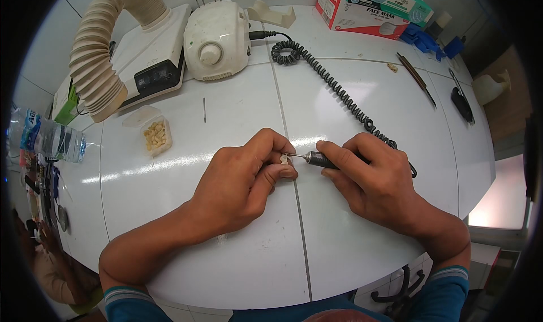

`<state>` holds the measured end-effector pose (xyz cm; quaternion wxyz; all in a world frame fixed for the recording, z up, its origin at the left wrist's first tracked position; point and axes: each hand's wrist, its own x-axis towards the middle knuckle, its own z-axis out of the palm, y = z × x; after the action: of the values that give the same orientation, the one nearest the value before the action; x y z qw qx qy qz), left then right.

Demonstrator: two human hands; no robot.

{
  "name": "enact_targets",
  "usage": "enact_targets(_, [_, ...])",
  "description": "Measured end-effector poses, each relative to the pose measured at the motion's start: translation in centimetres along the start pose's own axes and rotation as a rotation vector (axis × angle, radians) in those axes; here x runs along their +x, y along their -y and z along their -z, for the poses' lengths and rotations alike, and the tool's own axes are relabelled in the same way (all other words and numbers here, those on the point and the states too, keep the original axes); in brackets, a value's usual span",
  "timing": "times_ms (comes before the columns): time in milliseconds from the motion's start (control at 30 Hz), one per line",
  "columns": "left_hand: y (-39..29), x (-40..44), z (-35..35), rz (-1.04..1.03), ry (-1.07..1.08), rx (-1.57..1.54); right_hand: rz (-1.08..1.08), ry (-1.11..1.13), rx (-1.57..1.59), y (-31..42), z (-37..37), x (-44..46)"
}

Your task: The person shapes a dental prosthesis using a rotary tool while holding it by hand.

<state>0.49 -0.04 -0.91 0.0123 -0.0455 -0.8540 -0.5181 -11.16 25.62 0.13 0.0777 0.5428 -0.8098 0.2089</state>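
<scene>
My left hand (pixel 243 177) is closed near the middle of the white table, pinching a small whitish piece (pixel 284 159) between thumb and fingers. From the right, my right hand (pixel 373 177) grips a dark rotary handpiece (pixel 321 160) like a pen. Its thin metal bit points left and reaches the small piece; whether they touch is too small to tell. A coiled black cord (pixel 339 90) runs from behind my right hand to a white control unit (pixel 216 42) with a round knob.
Left of centre lies a small box of yellowish pieces (pixel 157 136). A ribbed hose (pixel 96 56) and a water bottle (pixel 48 135) stand left. Mask boxes (pixel 367 16), a brown-handled tool (pixel 417 78) and black-handled tool (pixel 462 104) are right. Another person's arm (pixel 62 265) shows lower left.
</scene>
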Motion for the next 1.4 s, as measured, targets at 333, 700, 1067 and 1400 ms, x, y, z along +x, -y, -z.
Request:
enact_targets(333, [-0.44, 0.14, 0.16, 0.028, 0.010, 0.001, -0.002, 0.001, -0.003, 0.05, 0.07, -0.01])
enact_targets(700, [-0.54, 0.16, 0.22, 0.049, 0.016, -0.003, -0.014, 0.004, 0.001, 0.17, 0.15, 0.05])
enact_targets(1067, [-0.06, 0.10, 0.03, 0.018, 0.001, 0.001, 0.009, -0.007, 0.004, 0.09, 0.11, 0.09])
enact_targets(1400, [-0.04, 0.08, -0.03, 0.012, -0.003, 0.001, -0.001, -0.003, 0.007, 0.03, 0.04, 0.01])
